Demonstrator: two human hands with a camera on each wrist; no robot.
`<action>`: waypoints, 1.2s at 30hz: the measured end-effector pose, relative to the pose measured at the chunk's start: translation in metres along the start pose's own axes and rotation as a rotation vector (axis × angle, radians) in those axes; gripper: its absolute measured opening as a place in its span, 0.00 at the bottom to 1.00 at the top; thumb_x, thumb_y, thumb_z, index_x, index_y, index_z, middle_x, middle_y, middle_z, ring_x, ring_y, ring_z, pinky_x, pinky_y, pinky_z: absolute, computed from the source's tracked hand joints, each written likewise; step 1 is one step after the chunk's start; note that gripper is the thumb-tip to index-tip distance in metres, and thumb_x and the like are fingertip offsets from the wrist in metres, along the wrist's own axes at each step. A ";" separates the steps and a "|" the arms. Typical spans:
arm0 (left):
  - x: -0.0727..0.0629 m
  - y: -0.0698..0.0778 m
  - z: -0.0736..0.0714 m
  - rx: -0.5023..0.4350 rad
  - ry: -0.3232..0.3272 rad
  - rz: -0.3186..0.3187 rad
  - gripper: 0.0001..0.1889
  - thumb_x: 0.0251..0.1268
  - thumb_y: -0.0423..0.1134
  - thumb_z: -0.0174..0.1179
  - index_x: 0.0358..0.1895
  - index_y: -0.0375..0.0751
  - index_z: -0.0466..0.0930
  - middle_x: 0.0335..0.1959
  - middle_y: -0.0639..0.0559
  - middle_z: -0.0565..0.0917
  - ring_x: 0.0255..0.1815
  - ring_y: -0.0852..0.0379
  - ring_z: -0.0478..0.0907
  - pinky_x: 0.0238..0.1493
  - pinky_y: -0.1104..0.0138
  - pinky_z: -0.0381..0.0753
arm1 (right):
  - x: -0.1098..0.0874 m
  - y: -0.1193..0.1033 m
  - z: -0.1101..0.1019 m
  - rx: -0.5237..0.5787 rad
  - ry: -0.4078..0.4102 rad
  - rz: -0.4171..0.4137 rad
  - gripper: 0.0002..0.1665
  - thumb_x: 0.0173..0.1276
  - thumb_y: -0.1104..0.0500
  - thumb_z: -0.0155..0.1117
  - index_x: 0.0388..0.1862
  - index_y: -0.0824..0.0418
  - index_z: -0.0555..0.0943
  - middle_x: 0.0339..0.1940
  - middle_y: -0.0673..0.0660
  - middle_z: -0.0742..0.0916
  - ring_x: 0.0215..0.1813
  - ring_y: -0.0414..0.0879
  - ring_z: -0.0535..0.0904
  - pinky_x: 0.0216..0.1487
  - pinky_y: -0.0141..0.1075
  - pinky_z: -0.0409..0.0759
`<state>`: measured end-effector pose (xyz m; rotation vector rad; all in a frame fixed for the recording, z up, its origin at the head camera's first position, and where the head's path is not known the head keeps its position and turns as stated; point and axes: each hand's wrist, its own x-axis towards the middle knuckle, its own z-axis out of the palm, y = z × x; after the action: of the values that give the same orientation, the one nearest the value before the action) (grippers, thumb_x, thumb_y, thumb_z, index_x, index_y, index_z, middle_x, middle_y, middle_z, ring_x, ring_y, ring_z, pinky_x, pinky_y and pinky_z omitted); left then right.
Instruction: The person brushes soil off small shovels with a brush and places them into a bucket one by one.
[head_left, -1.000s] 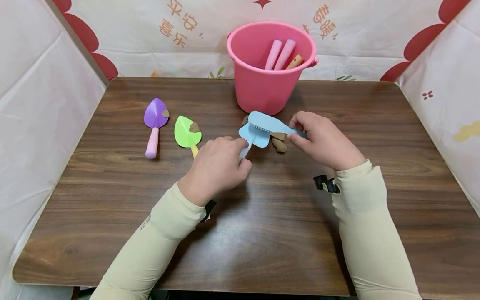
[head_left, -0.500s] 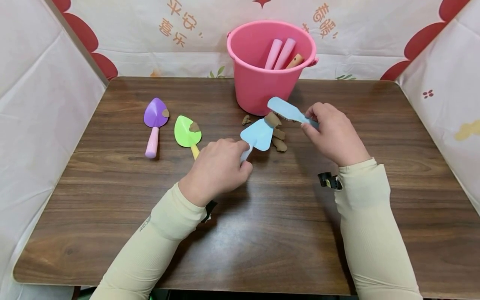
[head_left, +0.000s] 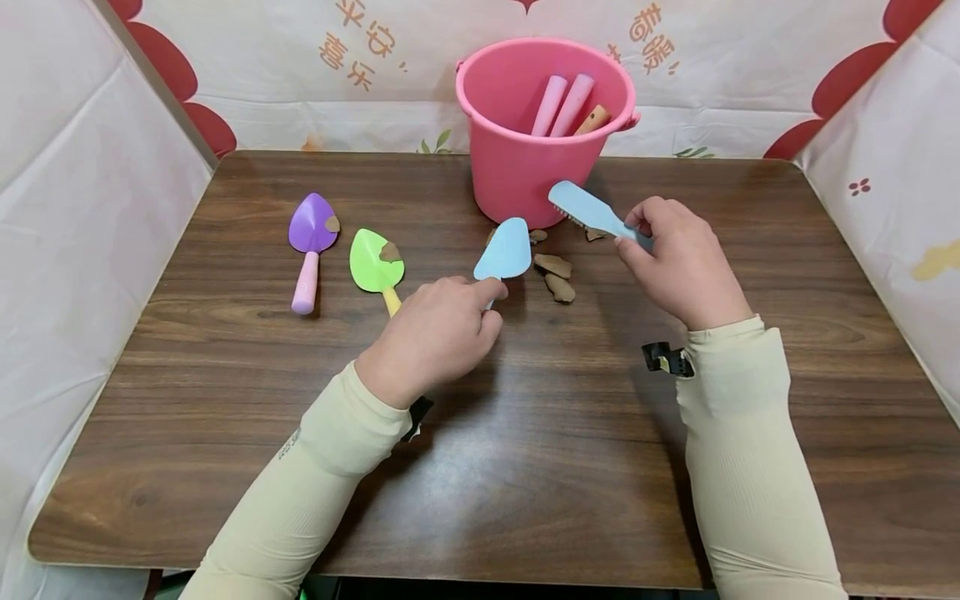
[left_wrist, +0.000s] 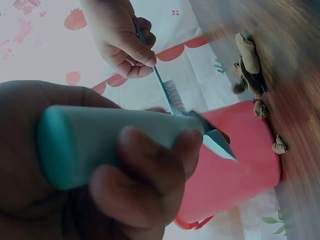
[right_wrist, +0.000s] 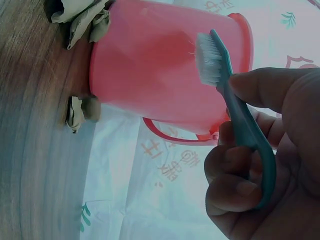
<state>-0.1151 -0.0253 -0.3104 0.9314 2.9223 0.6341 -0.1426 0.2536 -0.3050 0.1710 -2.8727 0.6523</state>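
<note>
My left hand [head_left: 438,333] grips the handle [left_wrist: 120,140] of a light blue hand trowel [head_left: 506,247]. Its blade is raised and tilted, pointing towards the pink bucket [head_left: 525,179]. In my right hand [head_left: 686,262] is a light blue brush [head_left: 588,208], held by its handle with the white bristles [right_wrist: 209,60] facing down and left. The brush hangs before the bucket, apart from the trowel. Brown, clay-like pieces [head_left: 557,277] lie on the table to the right of the blade, with smaller bits close to the bucket's base. The blade partly hides one bit behind it.
Left of my left hand lie a green trowel [head_left: 369,265] with a yellow handle and a purple trowel [head_left: 311,223] with a pink one, each with a brown patch on its blade. Several handles [head_left: 570,104] stick up in the bucket. White cloth walls border the wooden table [head_left: 525,467].
The brush has moved off the trowel, right and towards the back. The trowel's blade has swung left and tilted up, and the brown piece at its edge has come away.
</note>
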 end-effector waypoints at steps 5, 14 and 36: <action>0.000 -0.001 0.001 0.015 -0.008 0.016 0.05 0.63 0.38 0.56 0.36 0.48 0.82 0.23 0.55 0.78 0.28 0.52 0.75 0.29 0.57 0.74 | 0.001 0.000 -0.001 -0.005 0.013 0.002 0.14 0.71 0.60 0.60 0.50 0.68 0.76 0.42 0.64 0.79 0.40 0.57 0.72 0.40 0.50 0.70; 0.000 -0.006 0.002 -0.023 0.023 0.089 0.10 0.56 0.28 0.59 0.41 0.41 0.80 0.19 0.54 0.75 0.24 0.51 0.74 0.29 0.58 0.74 | 0.001 0.001 -0.003 0.007 0.045 0.004 0.14 0.71 0.60 0.60 0.49 0.69 0.77 0.41 0.65 0.80 0.40 0.57 0.72 0.41 0.50 0.69; 0.002 -0.003 0.000 -0.066 0.034 0.064 0.13 0.57 0.31 0.60 0.45 0.43 0.81 0.18 0.55 0.75 0.22 0.53 0.73 0.26 0.60 0.73 | -0.006 -0.018 0.001 0.082 0.044 -0.222 0.12 0.70 0.61 0.63 0.48 0.65 0.77 0.39 0.57 0.78 0.40 0.50 0.70 0.42 0.43 0.69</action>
<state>-0.1186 -0.0266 -0.3113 1.0201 2.8909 0.7524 -0.1345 0.2371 -0.2997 0.4729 -2.7326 0.7192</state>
